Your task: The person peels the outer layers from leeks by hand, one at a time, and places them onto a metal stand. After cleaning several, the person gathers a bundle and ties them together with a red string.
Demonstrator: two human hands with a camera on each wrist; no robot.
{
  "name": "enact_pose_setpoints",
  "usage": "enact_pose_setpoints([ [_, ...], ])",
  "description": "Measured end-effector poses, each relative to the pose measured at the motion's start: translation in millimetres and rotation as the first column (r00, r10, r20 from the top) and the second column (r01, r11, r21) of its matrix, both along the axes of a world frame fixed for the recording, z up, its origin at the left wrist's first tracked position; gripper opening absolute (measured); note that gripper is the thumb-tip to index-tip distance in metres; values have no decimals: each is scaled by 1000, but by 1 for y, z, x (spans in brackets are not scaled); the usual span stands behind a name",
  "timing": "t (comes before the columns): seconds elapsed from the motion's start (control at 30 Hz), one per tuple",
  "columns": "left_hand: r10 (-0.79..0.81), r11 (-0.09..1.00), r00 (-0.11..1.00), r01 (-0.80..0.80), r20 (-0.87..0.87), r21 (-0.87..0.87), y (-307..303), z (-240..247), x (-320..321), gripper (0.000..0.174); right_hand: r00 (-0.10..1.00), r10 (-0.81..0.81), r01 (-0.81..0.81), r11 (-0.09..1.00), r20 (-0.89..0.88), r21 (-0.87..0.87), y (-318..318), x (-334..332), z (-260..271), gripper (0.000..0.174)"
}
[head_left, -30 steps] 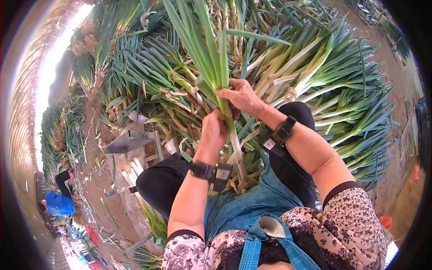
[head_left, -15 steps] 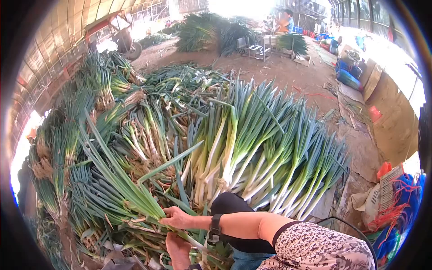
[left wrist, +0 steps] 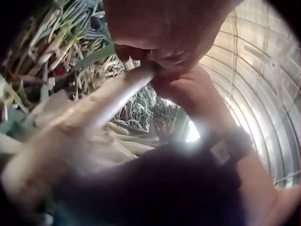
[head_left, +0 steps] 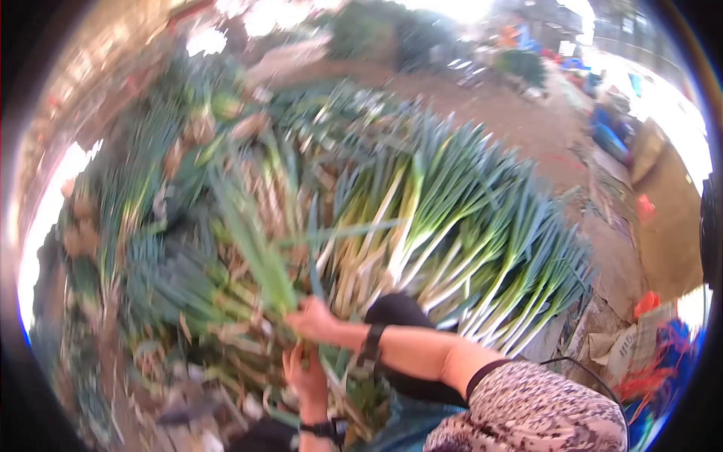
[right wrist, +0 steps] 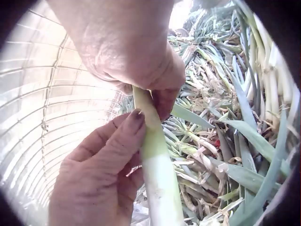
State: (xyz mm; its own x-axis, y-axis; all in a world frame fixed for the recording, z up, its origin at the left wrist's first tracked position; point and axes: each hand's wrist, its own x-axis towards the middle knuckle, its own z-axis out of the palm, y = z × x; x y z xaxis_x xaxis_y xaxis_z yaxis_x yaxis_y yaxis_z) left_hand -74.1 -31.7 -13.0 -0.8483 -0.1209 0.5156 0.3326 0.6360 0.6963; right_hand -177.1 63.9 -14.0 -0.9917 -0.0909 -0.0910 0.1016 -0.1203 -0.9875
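Note:
One long green onion stalk (right wrist: 157,172) runs between both hands, its pale shaft toward the body and its green leaves (head_left: 263,264) fanning up and left. The right hand (head_left: 315,322) grips it where the leaves begin, with curled fingers around it in the right wrist view. Just below, the left hand (head_left: 306,380) pinches the stalk; in the right wrist view the left thumb (right wrist: 134,122) presses on its green part. The pale shaft (left wrist: 89,113) crosses the left wrist view, blurred near its lower end.
A broad row of onions with white shafts (head_left: 452,256) lies to the right. Other onion bundles (head_left: 135,196) are heaped at the left. A knee in black (head_left: 403,316) is beside the right forearm. Red and blue items (head_left: 663,361) lie at the far right.
The head view has swung from looking down to looking farther forward, and is blurred now. Both hands still hold the stalk close together.

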Motion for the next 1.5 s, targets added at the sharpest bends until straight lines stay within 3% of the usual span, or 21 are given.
enact_pose_setpoints([
  [0.03,-79,985,985,54,-153,-163,-5,-6,-5,12,999,-29,33,990,-34,138,1,-1,-4,18],
  [0.07,-92,979,991,73,-93,-188,-1,12,-4,11,998,58,-70,881,39,467,9,-2,15,17],
  [0.1,-123,971,988,101,-91,-215,1,21,-6,7,999,-1,-3,994,39,112,8,0,9,16],
  [0.13,-161,944,985,134,-63,-302,-3,12,-13,5,999,-39,39,999,25,-14,4,-2,5,16],
  [0.23,-255,927,967,250,17,-282,-4,15,-15,5,997,-39,39,999,60,-7,17,-9,18,16],
  [0.37,-302,904,906,372,297,-213,-12,-2,57,5,990,14,12,983,137,-184,31,-22,10,19],
  [0.43,-288,889,864,402,412,-222,-23,-14,100,7,989,-45,65,989,144,-131,36,-25,15,19],
  [0.5,-321,867,694,489,644,-95,-37,-27,120,13,991,-6,24,991,132,-134,41,-30,23,22],
  [0.6,-126,992,754,93,645,86,-52,0,74,29,944,201,-103,933,261,-346,42,-22,45,25],
  [0.63,-141,990,866,113,479,86,-48,16,51,34,943,210,-111,931,258,-349,38,-21,42,25],
  [0.67,-203,951,841,47,502,306,-40,26,32,31,929,272,-140,885,250,-443,35,-18,36,30],
  [0.7,-200,952,843,47,499,303,-34,28,16,31,915,328,-161,831,236,-532,33,-15,34,34],
  [0.73,-357,780,771,-65,528,622,-27,29,2,29,890,382,-210,827,248,-522,33,-12,38,35],
  [0.77,-516,503,703,-214,489,837,-23,28,-8,27,892,378,-205,828,249,-521,33,-13,36,35],
  [0.8,-520,502,700,-214,490,838,-23,27,-13,27,875,417,-235,810,246,-537,33,-15,33,35],
  [0.87,-631,323,673,-224,386,919,-27,24,-20,20,845,483,-274,760,230,-590,35,-18,30,36],
  [0.97,-679,223,661,-229,319,948,-30,26,-20,17,816,544,-317,704,196,-635,38,-20,31,38],
  [1.23,-641,296,671,-231,372,927,-18,19,-20,20,809,569,-347,666,149,-660,37,-21,40,41],
  [1.3,-665,128,687,-282,293,951,-18,30,-15,20,815,567,-353,649,119,-674,36,-18,41,41],
  [1.43,-650,196,675,-296,350,935,-15,25,-9,22,813,567,-363,668,129,-649,34,-16,37,41],
  [1.5,-661,160,672,-307,333,938,-17,22,-9,19,803,582,-398,684,128,-612,37,-9,48,42],
])
